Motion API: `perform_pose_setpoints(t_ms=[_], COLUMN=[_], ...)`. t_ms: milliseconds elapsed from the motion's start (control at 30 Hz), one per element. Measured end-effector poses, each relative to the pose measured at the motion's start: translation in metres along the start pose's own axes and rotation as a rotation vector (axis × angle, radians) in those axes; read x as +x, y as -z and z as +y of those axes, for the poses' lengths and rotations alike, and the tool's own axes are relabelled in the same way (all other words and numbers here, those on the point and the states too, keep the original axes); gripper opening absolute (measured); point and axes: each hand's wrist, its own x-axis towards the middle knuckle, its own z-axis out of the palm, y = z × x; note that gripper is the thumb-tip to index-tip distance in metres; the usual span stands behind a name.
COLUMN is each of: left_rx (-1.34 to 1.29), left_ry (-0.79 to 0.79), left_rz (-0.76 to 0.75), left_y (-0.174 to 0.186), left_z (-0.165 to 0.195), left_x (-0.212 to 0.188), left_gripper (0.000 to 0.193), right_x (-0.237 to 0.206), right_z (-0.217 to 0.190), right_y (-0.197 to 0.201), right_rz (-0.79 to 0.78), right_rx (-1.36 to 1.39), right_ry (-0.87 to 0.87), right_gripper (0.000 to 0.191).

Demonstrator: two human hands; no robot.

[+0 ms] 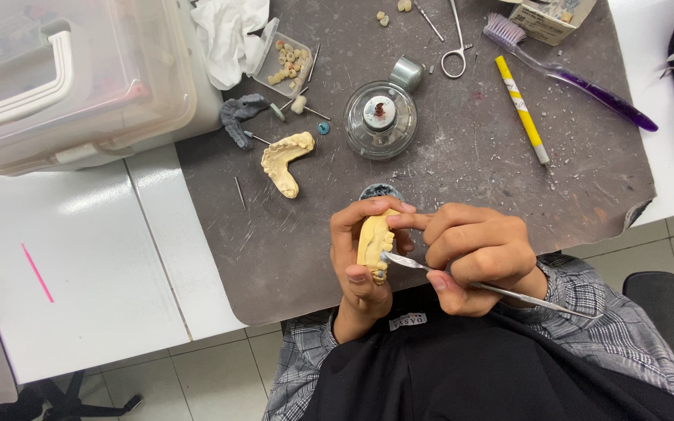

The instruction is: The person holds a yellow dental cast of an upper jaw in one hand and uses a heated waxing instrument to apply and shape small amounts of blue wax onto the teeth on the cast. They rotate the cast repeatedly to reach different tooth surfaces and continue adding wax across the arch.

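Left hand [362, 265] grips yellow tooth cast [374, 242] over tabletop's near edge; right hand [477, 261] pinches metal blade tool [477, 285]. Best: brace fingers, light strokes.

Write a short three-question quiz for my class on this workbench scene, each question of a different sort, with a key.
1. True or false: the left hand holds a yellow plaster jaw model.
2. Which tool is in the right hand? A) scissors B) a thin metal spatula C) a toothbrush
3. Fill in: a second yellow jaw model lies on the grey mat, to the ____ of the round glass jar in the picture.

Key
1. True.
2. B; its tip touches the held model, while the purple toothbrush lies on the mat.
3. Left.
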Motion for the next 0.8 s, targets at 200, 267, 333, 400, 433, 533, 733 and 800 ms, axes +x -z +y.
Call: perform_pose_setpoints(t_ms=[200, 267, 333, 400, 433, 533, 733, 800], left_rx=[-0.094, -0.126, -0.134, -0.119, -0.125, -0.137, -0.175, -0.187], left_ry=[0.076, 0.099, 0.109, 0.108, 0.111, 0.118, 0.132, 0.144], left_rz=[0.009, 0.018, 0.018, 0.011, 0.009, 0.01, 0.01, 0.0], left_y=[0.0015, 0.0018, 0.0024, 0.0034, 0.0035, 0.0035, 0.0033, 0.0043], left_z=[0.0025, 0.0039, 0.0044, 0.0047, 0.0046, 0.005, 0.0061, 0.0071], left_x=[-0.0001, -0.0005, -0.0001, 0.0005, 0.0006, -0.0003, -0.001, -0.0004], left_gripper=[0.084, 0.084, 0.085, 0.085, 0.085, 0.084, 0.083, 0.083], right_x=[0.0019, 0.0031, 0.0041, 0.0046, 0.0048, 0.0051, 0.005, 0.0041], right_z=[0.0003, 0.0003, -0.0001, -0.0011, -0.0014, -0.0021, -0.0016, -0.0016], right_y=[0.0003, -0.0002, -0.0008, -0.0015, -0.0018, -0.0021, 0.0011, 0.0008], right_rz=[0.011, -0.007, -0.023, -0.036, -0.036, -0.044, -0.033, -0.027], right_rx=[-0.007, -0.016, -0.036, -0.064, -0.073, -0.093, 0.006, -0.018], right_ry=[-0.009, 0.008, 0.009, -0.006, -0.004, -0.006, 0.0, -0.008], right_gripper=[0.02, 0.02, 0.02, 0.021, 0.021, 0.021, 0.02, 0.02])
